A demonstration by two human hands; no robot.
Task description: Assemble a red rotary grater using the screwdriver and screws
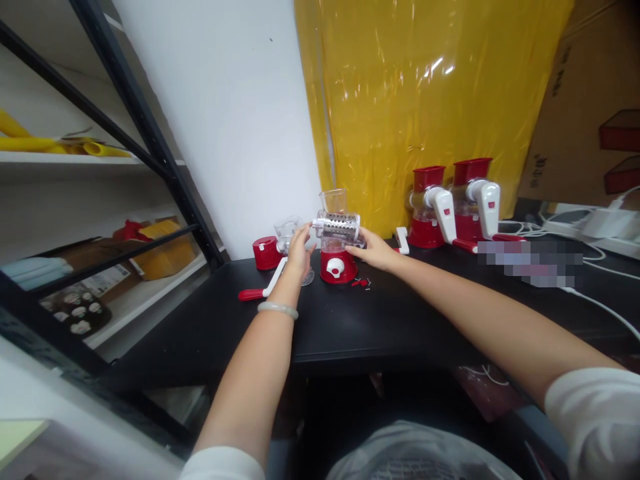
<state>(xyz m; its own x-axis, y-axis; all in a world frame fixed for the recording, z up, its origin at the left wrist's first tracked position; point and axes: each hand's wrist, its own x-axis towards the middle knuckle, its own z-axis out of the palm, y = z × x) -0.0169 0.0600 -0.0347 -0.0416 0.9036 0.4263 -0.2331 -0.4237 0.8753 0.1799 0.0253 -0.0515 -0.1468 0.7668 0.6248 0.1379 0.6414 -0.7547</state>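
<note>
Flanking a perforated metal drum [339, 226] with left hand [299, 252] half curled at one end and right hand [373, 249] at the other, thumb and fingers apart; impossible to say how firmly gripped. Set in a clear-bodied grater [330, 259] on the black table [350, 327]. Farther right, on white cranks [487, 221], red labels [491, 205] too small to read; beyond, on a brown carton [575, 73], dark print [541, 163], too blurred to read.

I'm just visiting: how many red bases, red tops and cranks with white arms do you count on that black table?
Red bases: 4
Red tops: 2
White-armed cranks: 4, one partly hidden by the right hand
Total: 10
</note>
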